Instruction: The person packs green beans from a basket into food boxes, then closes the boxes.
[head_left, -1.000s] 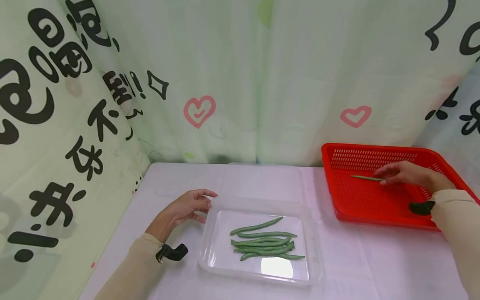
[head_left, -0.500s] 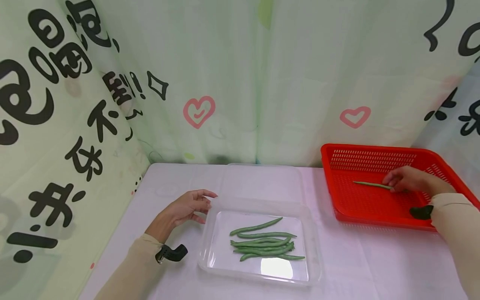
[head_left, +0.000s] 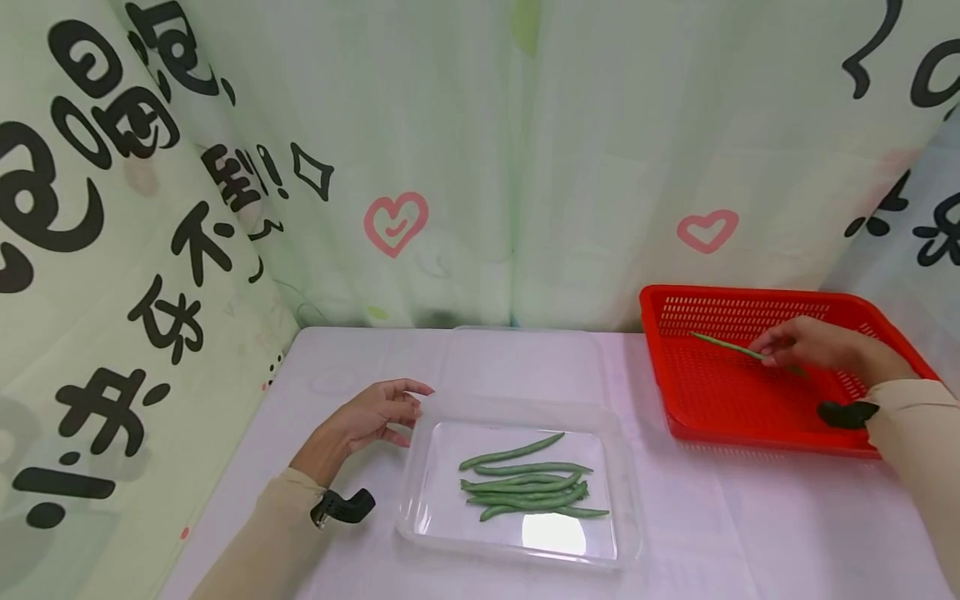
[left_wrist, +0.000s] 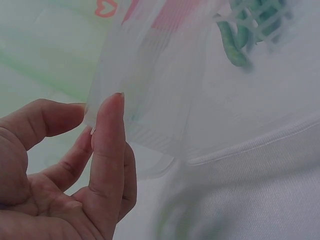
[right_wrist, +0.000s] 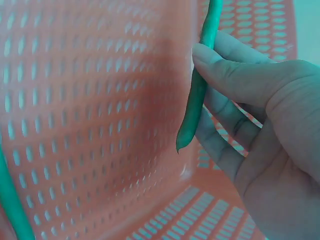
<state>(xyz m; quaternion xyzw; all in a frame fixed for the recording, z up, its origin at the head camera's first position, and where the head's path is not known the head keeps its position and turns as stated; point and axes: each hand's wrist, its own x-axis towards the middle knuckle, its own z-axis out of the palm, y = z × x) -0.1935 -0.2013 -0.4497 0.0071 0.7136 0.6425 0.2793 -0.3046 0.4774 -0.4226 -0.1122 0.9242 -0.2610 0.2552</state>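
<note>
My right hand is over the red plastic basket and pinches a green bean between thumb and fingers. In the right wrist view the bean hangs at a slant, one end below the thumb. A second green strip, apparently another bean, shows at that view's left edge. My left hand holds the upper left corner of a clear plastic tray; the left wrist view has thumb and fingers on either side of its rim. Several green beans lie in the tray, roughly side by side.
A white cloth covers the table. Beyond the tray lies a faint clear flat outline, hard to make out. Printed curtains hang behind and at both sides. Each wrist carries a black camera mount.
My right hand first drew back a little to the right, then moved left and up with the bean, whose far end now tilts upward. The left hand and tray have stayed put.
</note>
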